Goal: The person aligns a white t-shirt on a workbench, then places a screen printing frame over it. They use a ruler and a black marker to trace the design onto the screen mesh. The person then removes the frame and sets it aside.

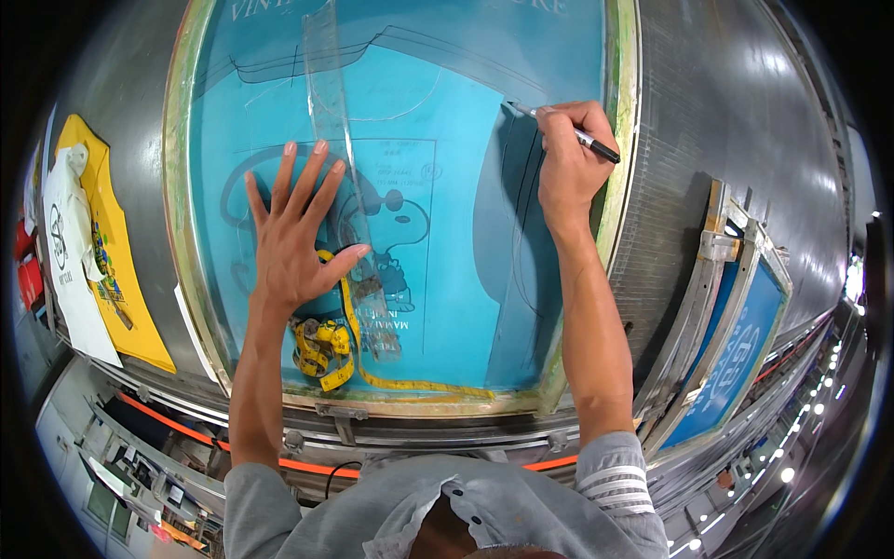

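Both hands are up on the big screen printing frame (pixel 182 233) right now, arms reaching out from the bottom of the view, grey sleeves pushed up past the elbows. Left hand (pixel 293 238) is flat, palm down, fingers fanned wide on the blue mesh, with the thumb stuck out to the right so it presses on the clear plastic ruler (pixel 340 140). It isn't gripping anything, just pinning stuff down. Right hand (pixel 563 163) is further up and to the right, near the frame's right edge, wrist bent a bit, fingers closed around a black marker (pixel 587 138) with the tip touching the mesh up and left of my knuckles.

Going by size: the frame fills most of the view and sits on a grey metal counter (pixel 726 140). The mesh has a cartoon dog design (pixel 391 233) showing through in the middle. The ruler runs from the top of the screen down under my left thumb to the lower middle. A yellow tape measure (pixel 321 354) lies bunched up just below my left wrist, with its tail trailing right along the bottom edge.

Off to the left there's a yellow shirt (pixel 121 279) with a white shirt (pixel 70 261) on top of it. Another blue screen (pixel 736 354) leans at the right.
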A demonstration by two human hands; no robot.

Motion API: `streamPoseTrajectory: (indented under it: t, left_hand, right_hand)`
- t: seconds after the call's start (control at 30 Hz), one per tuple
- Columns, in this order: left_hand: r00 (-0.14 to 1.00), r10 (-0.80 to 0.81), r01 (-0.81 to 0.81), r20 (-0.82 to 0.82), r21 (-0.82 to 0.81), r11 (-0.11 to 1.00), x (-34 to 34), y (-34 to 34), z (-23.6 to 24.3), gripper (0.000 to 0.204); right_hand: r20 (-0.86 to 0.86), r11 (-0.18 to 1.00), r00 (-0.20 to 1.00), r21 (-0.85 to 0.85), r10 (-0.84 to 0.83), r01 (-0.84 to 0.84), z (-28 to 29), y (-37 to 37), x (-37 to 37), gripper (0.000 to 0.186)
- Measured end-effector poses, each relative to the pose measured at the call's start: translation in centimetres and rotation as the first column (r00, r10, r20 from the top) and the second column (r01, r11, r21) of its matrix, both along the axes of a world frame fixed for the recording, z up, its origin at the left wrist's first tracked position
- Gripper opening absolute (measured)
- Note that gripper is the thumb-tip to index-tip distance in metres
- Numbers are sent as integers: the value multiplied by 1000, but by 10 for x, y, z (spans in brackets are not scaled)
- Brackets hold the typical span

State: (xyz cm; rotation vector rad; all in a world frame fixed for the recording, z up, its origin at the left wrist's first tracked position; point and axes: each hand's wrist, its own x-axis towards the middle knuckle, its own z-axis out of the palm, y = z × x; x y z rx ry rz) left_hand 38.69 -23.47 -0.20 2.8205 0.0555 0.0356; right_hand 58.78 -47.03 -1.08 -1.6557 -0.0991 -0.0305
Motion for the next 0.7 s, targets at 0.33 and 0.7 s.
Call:
streamPoseTrajectory:
  t: [0.33,0.7]
  left_hand:
    - [1000,-15,15,22,3,1000,0,1,-6,85]
    - [1000,-16,16,21,12,1000,-2,2,-9,87]
  right_hand:
    - [40,999,999,-25,31,-31,-5,1,1,13]
    - [23,999,999,-47,27,-26,-4,3,3,15]
